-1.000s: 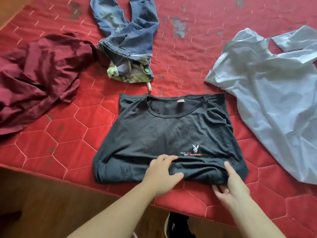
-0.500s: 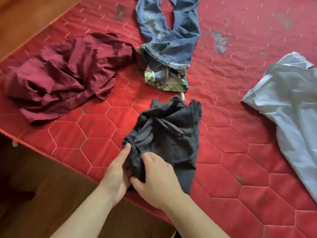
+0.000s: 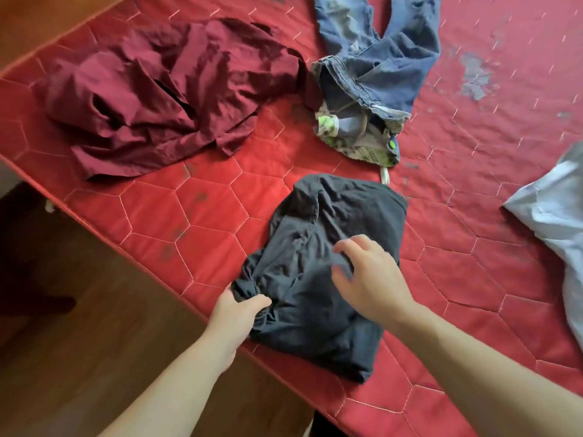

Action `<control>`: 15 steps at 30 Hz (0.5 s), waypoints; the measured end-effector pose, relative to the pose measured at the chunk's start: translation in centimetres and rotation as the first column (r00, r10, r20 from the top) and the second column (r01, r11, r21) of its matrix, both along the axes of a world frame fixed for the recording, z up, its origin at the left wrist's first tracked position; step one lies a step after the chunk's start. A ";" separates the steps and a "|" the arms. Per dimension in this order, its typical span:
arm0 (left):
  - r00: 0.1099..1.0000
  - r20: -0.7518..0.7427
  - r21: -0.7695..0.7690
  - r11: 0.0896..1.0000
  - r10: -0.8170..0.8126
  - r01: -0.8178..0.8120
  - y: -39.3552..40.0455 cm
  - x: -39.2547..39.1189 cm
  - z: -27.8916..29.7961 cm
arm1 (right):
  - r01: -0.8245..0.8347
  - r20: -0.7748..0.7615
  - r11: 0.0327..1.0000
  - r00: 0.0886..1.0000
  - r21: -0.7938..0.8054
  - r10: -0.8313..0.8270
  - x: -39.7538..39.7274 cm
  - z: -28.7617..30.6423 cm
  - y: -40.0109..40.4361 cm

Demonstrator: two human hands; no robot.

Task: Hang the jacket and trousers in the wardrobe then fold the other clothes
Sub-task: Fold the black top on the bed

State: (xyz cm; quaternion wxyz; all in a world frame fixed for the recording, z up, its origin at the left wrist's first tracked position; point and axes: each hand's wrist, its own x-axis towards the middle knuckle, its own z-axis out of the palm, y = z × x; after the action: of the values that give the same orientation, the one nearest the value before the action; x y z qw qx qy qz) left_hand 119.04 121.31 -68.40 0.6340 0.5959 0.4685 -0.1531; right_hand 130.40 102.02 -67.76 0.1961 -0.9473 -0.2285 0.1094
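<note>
Fingers (image 3: pixel 252 302) of left hand (image 3: pixel 236 313) around black T-shirt (image 3: pixel 331 310)

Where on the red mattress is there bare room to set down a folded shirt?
Free: the patch between the maroon garment, the dark shirt and the mattress edge; also between the jeans and the pale shirt. Crowded: where jeans meet the maroon garment.

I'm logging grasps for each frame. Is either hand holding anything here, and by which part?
The left hand grips the dark t-shirt by a bunched near-left corner. The right hand is spread open over the shirt, gripping nothing.
</note>
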 end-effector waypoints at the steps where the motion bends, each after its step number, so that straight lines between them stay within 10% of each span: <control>1: 1.000 0.004 0.000 1.000 0.000 0.000 0.2 0.1 -0.1 | 0.016 0.004 1.000 1.000 0.004 -0.016 1.5 0.0 0.1; 10: 0.995 0.095 -0.165 0.986 -0.009 0.025 -0.2 0.2 0.3 | 0.589 -0.378 0.785 0.693 -0.193 -0.614 0.2 0.1 -6.7; 15: 0.961 -0.070 0.464 0.845 -0.266 0.267 0.2 -1.0 0.2 | 0.601 -0.810 0.797 0.440 -0.056 -0.388 -5.9 -0.6 -5.7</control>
State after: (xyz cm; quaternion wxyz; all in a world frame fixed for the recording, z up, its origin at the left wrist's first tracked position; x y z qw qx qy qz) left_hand 118.06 121.47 -68.16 0.4428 0.7903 0.4052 -0.1227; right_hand 124.48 96.30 -68.41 0.4120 -0.7910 0.1603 0.4231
